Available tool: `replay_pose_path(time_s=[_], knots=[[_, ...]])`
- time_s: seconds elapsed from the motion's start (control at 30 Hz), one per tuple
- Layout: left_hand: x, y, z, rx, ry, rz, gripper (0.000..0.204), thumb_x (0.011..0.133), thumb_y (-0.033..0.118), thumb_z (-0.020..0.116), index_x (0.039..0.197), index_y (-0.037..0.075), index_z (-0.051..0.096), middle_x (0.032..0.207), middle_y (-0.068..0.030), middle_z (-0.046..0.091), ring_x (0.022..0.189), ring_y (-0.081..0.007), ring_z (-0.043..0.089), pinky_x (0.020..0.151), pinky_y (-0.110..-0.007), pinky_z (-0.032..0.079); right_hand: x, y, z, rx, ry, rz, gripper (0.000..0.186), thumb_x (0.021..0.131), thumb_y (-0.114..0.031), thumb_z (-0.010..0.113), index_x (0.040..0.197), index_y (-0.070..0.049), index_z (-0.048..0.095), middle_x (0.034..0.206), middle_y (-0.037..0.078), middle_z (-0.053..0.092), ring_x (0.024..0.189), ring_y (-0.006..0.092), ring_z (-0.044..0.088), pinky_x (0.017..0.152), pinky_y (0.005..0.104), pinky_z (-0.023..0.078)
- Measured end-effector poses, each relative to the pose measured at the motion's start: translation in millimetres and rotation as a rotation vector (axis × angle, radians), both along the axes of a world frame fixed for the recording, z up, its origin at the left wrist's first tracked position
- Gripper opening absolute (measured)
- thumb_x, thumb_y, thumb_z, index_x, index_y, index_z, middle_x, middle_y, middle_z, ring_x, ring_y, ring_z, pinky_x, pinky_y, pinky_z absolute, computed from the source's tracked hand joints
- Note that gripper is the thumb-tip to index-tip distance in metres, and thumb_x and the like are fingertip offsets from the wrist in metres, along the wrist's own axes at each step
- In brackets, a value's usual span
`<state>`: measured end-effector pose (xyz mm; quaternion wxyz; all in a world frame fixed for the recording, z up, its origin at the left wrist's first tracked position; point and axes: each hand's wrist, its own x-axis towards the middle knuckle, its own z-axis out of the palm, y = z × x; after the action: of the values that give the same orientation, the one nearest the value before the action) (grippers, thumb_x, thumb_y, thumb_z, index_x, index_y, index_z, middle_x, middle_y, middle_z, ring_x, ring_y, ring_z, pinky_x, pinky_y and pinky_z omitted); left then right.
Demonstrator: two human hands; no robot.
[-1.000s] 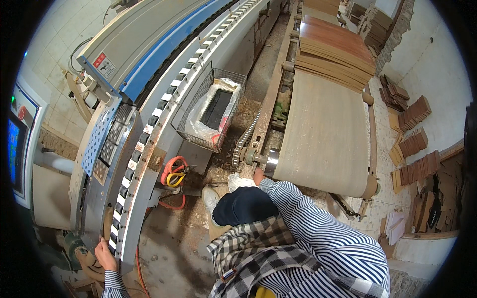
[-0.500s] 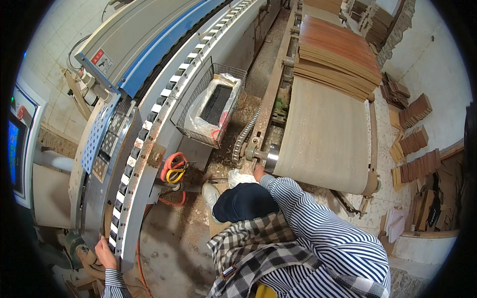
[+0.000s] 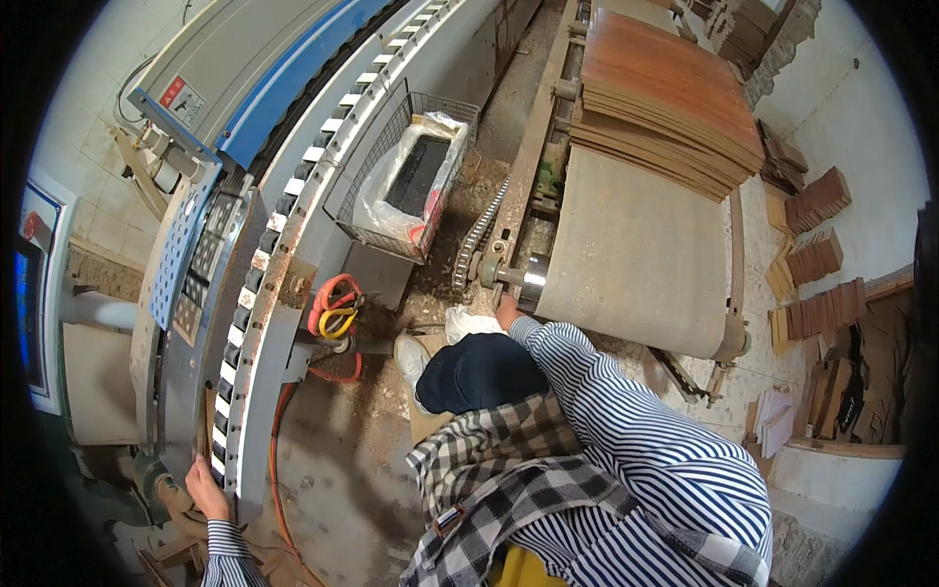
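At the lower left, my left hand (image 3: 205, 488) is at the near end of the edge of a long machine's roller track (image 3: 228, 391). Its fingers curl in against that end, and what they press on is partly hidden. My right hand (image 3: 507, 312) is closed around the near end of the conveyor frame (image 3: 511, 240), just left of the shiny metal roller end (image 3: 534, 278). The wide beige conveyor belt (image 3: 636, 254) stretches away from there, carrying a stack of brown boards (image 3: 665, 98) at its far part.
A wire basket (image 3: 375, 233) with a plastic-lined box hangs beside the track. Below it are red and yellow looped handles (image 3: 335, 311). An orange hose (image 3: 277, 430) runs along the floor. A control screen (image 3: 34, 293) stands far left. Small board stacks (image 3: 827, 308) lean on the right wall.
The view has shifted slightly, so the machine and conveyor appear a little higher and further left. Both hands keep nearly the same places on the track end and the conveyor frame.
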<state>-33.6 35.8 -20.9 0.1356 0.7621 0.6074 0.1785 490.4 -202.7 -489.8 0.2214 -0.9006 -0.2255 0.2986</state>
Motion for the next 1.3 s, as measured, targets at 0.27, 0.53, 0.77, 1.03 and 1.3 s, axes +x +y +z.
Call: replay_pose_path(time_s=[0.27, 0.53, 0.77, 1.03, 1.3], knots=[[-2.7, 3.4, -0.3, -0.045, -0.022, 0.003, 0.039, 0.092, 0.027, 0.042, 0.065, 0.0, 0.037, 0.058, -0.0009, 0.03, 0.057, -0.0116, 0.025, 0.051, -0.032, 0.023, -2.1, 1.6, -14.1, -0.502, -0.492, 0.619, 0.032, 0.089, -0.009, 0.037, 0.111, 0.007, 0.055, 0.116, 0.019, 0.054, 0.095, 0.0354, 0.053, 0.086, 0.0486, 0.038], [-2.8, 4.7, -1.4, -0.069, -0.052, -0.007, 0.04, 0.093, 0.027, 0.043, 0.066, -0.002, 0.039, 0.06, 0.0024, 0.034, 0.058, -0.0088, 0.027, 0.051, -0.029, 0.024, -5.8, -10.5, 33.3, 0.048, -0.08, -0.025, 0.024, 0.079, 0.005, 0.043, 0.1, 0.005, 0.053, 0.093, 0.027, 0.056, 0.092, 0.0394, 0.055, 0.077, 0.0421, 0.044], [-7.7, 8.4, -5.4, -0.054, -0.078, -0.009, 0.04, 0.093, 0.028, 0.043, 0.068, -0.004, 0.043, 0.061, 0.0022, 0.039, 0.058, -0.008, 0.03, 0.051, -0.027, 0.026, -5.3, -8.8, 34.6, 0.09, 0.033, -0.086, 0.027, 0.083, -0.003, 0.039, 0.107, 0.003, 0.05, 0.103, 0.026, 0.052, 0.097, 0.0393, 0.052, 0.082, 0.0423, 0.041], [-1.3, 6.6, 2.9, -0.091, -0.008, 0.007, 0.04, 0.093, 0.028, 0.043, 0.068, -0.004, 0.041, 0.061, 0.002, 0.04, 0.059, -0.0086, 0.032, 0.053, -0.027, 0.029, -4.2, -11.4, 25.6, 0.144, -0.007, -0.148, 0.028, 0.086, -0.005, 0.03, 0.104, 0.0, 0.051, 0.097, 0.018, 0.053, 0.099, 0.0294, 0.051, 0.084, 0.033, 0.039], [-11.0, 10.1, -3.8, -0.09, -0.058, 0.03, 0.04, 0.093, 0.028, 0.043, 0.067, -0.002, 0.041, 0.062, 0.0022, 0.039, 0.059, -0.0088, 0.03, 0.053, -0.027, 0.029, -6.7, -7.3, 58.0, 0.031, 0.008, -0.102, 0.037, 0.088, -0.013, 0.039, 0.122, 0.0, 0.045, 0.122, 0.025, 0.047, 0.108, 0.04, 0.048, 0.093, 0.044, 0.038]])
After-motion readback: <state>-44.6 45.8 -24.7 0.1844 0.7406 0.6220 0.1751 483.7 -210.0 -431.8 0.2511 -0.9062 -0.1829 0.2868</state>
